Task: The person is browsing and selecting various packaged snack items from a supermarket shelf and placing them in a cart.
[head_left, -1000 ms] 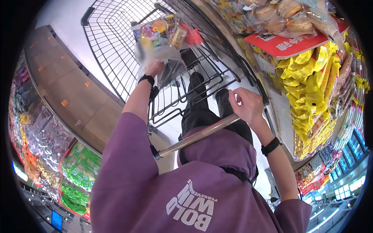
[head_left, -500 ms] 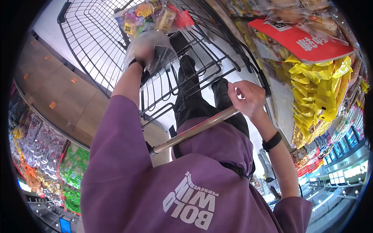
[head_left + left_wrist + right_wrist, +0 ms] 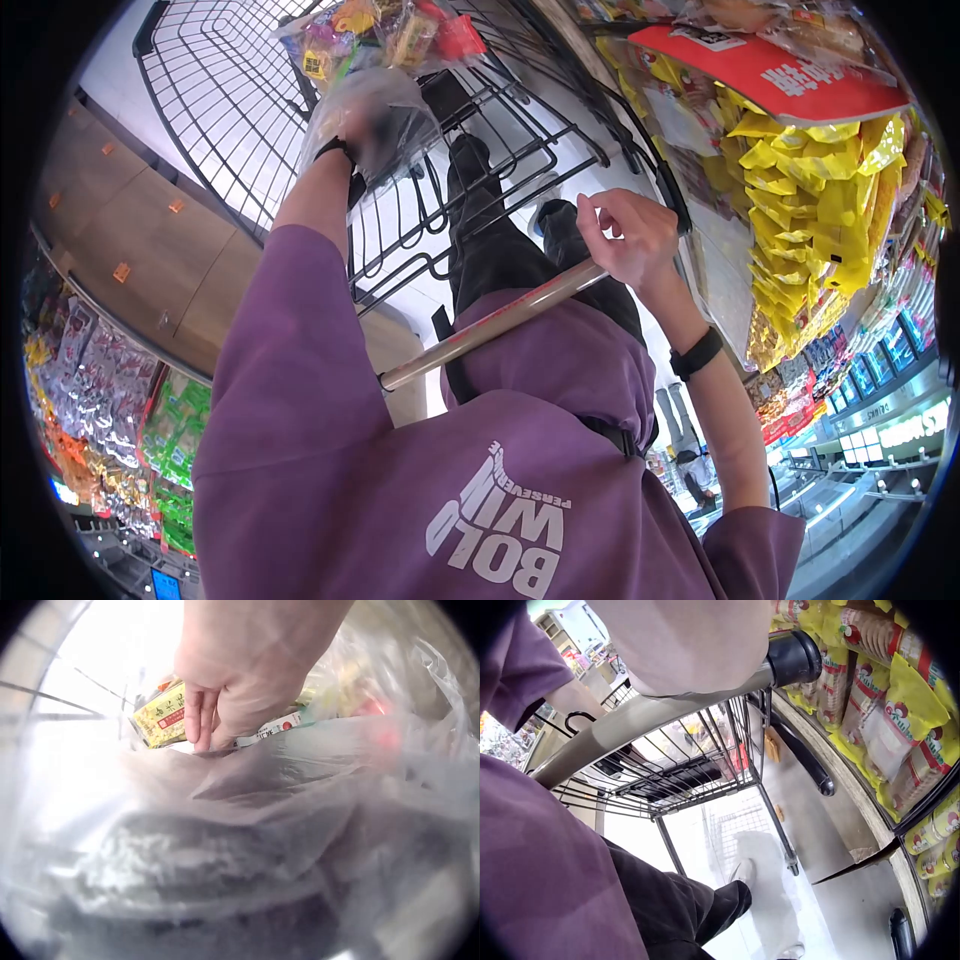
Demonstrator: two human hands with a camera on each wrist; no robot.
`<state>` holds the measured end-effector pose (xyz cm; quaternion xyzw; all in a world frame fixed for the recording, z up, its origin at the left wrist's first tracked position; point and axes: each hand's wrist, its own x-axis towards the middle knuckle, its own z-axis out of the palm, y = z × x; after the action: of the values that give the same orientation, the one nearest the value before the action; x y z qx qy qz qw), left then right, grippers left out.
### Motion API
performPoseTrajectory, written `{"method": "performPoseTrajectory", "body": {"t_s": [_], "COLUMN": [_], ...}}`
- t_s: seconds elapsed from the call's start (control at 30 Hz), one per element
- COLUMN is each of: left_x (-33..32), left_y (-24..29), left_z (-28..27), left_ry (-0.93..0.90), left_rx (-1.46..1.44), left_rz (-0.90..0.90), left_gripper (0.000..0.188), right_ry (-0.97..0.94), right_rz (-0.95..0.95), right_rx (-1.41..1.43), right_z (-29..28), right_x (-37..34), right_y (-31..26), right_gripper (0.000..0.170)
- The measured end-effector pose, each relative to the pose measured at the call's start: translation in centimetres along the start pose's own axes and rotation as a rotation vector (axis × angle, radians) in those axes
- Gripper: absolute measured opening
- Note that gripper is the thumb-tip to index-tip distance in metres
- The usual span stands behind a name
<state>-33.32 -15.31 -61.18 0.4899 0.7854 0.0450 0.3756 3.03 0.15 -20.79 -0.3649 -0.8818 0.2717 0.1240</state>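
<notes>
My left hand point(image 3: 355, 125) reaches in among the folds of a clear plastic bag point(image 3: 408, 100) in the shopping cart. In the left wrist view its fingers point downward beside a yellow packet with printed characters point(image 3: 160, 718). Cloudy plastic film hides the fingertips, so I cannot tell whether they pinch anything. Beyond the bag lie colourful snack packets point(image 3: 408, 38) and a red pack point(image 3: 460, 38). My right hand point(image 3: 640, 238) rests on the right end of the cart handle point(image 3: 495, 325). Its thumb and fingers curl loosely above the bar.
Black wire cart walls point(image 3: 215, 100) surround the goods. Close on the right, a shelf holds yellow snack packs point(image 3: 820, 190) under a red sign point(image 3: 775, 75). A brown counter point(image 3: 150, 250) runs along the left, beside green packets point(image 3: 175, 430).
The cart, bag and left arm have shifted up and left in the head view. My left hand is deeper under the film. The right hand stays on the handle.
</notes>
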Motion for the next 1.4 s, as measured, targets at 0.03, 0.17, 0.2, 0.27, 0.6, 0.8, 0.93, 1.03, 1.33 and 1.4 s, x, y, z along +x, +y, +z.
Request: {"method": "performPoseTrajectory", "body": {"t_s": [0.03, 0.17, 0.2, 0.27, 0.6, 0.8, 0.93, 1.03, 1.33, 1.4], "left_x": [-0.1, -0.5, -1.1, -2.3, -4.2, -5.1, -3.9, -4.2, -4.3, -4.4], "left_y": [0.1, 0.6, 1.5, 3.7, 4.8, 6.5, 4.0, 4.4, 3.9, 3.8], "left_z": [0.3, -0.5, -1.5, -3.2, -5.8, -7.7, -5.8, -5.5, -3.1, -3.8], "left_ry": [0.039, 0.049, 0.046, 0.043, 0.085, 0.129, 0.047, 0.048, 0.141, 0.107], "left_rx": [0.049, 0.027, 0.053, 0.106, -0.062, -0.07, 0.09, 0.197, -0.421, -0.501], "left_rz": [0.005, 0.055, 0.038, 0.0, 0.061, 0.151, 0.084, 0.143, -0.203, -0.225], "left_gripper": [0.035, 0.036, 0.036, 0.035, 0.031, 0.031, 0.025, 0.022, 0.021, 0.015], "right_ry": [-0.005, 0.021, 0.03, 0.039, 0.037, 0.046, 0.073, 0.086, -0.021, -0.045], "right_rz": [0.006, -0.034, -0.042, -0.049, -0.049, -0.018, 0.005, 0.008, 0.173, 0.19], "right_rx": [-0.001, -0.009, -0.01, -0.002, -0.063, -0.031, -0.042, -0.046, -0.038, -0.036], "right_z": [-0.1, 0.1, 0.1, 0.2, 0.0, 0.0, 0.1, 0.2, -0.4, -0.6], "right_x": [0.0, -0.1, -0.1, -0.1, -0.2, -0.2, -0.2, -0.3, -0.2, -0.1], "right_y": [0.0, 0.3, 0.3, 0.3, 0.3, 0.2, 0.1, 0.2, -0.5, -0.6], "right_gripper": [0.016, 0.018, 0.019, 0.02, 0.021, 0.02, 0.018, 0.018, 0.017, 0.017]}}
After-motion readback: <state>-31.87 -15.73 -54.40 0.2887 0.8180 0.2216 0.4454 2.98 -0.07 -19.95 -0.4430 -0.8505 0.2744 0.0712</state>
